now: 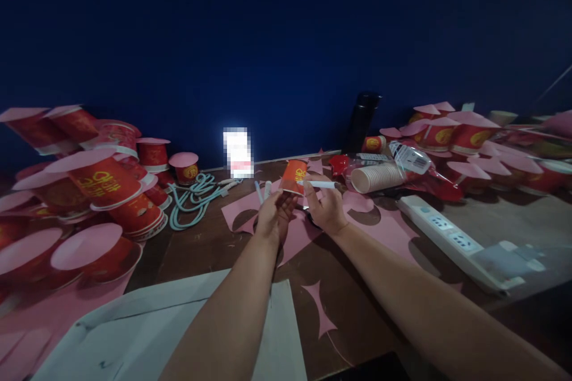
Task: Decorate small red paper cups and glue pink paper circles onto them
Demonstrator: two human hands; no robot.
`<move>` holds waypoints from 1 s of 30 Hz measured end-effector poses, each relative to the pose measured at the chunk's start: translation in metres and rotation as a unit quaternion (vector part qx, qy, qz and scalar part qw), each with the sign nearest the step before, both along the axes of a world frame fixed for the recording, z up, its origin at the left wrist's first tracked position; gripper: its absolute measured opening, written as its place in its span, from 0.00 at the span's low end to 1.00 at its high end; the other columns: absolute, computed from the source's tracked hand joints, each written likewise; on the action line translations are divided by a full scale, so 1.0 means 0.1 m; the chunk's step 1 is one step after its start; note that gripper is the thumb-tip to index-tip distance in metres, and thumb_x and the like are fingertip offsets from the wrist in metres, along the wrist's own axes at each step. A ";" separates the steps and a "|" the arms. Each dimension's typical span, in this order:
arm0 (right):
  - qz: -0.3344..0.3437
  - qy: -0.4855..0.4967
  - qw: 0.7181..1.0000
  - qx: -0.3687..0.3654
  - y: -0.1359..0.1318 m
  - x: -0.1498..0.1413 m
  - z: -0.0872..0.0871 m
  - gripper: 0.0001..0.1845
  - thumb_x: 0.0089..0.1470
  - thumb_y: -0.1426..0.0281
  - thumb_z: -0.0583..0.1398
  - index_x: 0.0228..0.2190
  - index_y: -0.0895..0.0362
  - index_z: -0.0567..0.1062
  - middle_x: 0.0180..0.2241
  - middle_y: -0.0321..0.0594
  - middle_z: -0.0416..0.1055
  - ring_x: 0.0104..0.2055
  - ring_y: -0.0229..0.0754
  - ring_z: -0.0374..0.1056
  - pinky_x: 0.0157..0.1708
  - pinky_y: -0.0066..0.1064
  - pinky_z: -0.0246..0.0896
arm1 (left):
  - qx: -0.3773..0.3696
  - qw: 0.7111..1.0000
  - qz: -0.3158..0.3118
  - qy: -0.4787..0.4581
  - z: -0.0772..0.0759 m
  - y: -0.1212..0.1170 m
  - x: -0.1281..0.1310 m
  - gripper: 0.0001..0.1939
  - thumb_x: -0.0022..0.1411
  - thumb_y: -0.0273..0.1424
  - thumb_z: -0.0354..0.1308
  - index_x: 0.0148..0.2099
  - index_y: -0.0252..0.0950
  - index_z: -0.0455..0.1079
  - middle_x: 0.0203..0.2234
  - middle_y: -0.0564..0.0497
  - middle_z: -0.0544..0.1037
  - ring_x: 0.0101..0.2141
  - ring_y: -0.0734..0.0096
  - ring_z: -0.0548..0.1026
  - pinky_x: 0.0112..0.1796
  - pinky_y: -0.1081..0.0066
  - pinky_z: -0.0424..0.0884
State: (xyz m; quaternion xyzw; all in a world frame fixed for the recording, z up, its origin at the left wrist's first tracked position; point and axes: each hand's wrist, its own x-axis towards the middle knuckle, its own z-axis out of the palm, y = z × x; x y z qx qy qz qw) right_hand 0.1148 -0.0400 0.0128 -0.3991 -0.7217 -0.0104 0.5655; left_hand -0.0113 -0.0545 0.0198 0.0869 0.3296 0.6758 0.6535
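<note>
Near the middle of the table, my left hand (277, 212) is closed around the lower part of a red paper cup (294, 176) with yellow lettering. The cup is tilted. Between the fingers of my right hand (325, 207) is a slim white pen (322, 184), lying roughly level with its left end close to the cup. Whether its tip touches the cup cannot be made out. Under both hands lie pink paper sheets (297, 242) with round holes cut out. Two small pen-like sticks (267, 190) lie just left of the cup.
Red cups with pink paper discs (105, 178) are piled at left, with more at right (473, 131). A stack of paper cups (378, 177) lies in plastic wrap. Around are a dark bottle (361, 122), power strip (440, 238), pale-blue cable (192, 202) and white board (179, 321).
</note>
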 end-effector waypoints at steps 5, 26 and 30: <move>-0.015 -0.026 1.000 0.000 -0.01 -0.01 0.01 0.12 0.61 0.66 0.53 0.36 0.55 0.75 0.34 0.45 0.77 0.35 0.44 0.72 0.41 0.37 0.66 | -0.003 1.000 -0.001 0.003 0.00 0.00 0.00 0.08 0.59 0.20 0.52 0.40 0.32 0.70 0.24 0.47 0.79 0.24 0.73 0.77 0.31 0.74 0.76; -0.022 -0.007 1.000 0.003 -0.01 0.00 0.02 0.12 0.61 0.65 0.53 0.36 0.56 0.75 0.34 0.46 0.76 0.37 0.45 0.72 0.45 0.39 0.64 | 0.004 1.000 0.000 0.010 -0.01 0.00 0.00 0.09 0.59 0.21 0.53 0.43 0.33 0.69 0.23 0.49 0.78 0.25 0.73 0.78 0.31 0.74 0.76; -0.016 -0.014 1.000 -0.002 -0.01 0.00 0.03 0.11 0.60 0.66 0.53 0.36 0.56 0.74 0.34 0.45 0.76 0.37 0.44 0.72 0.43 0.38 0.64 | 0.006 1.000 0.007 0.005 -0.01 0.01 0.00 0.13 0.59 0.20 0.53 0.46 0.34 0.68 0.25 0.48 0.79 0.24 0.73 0.78 0.30 0.74 0.76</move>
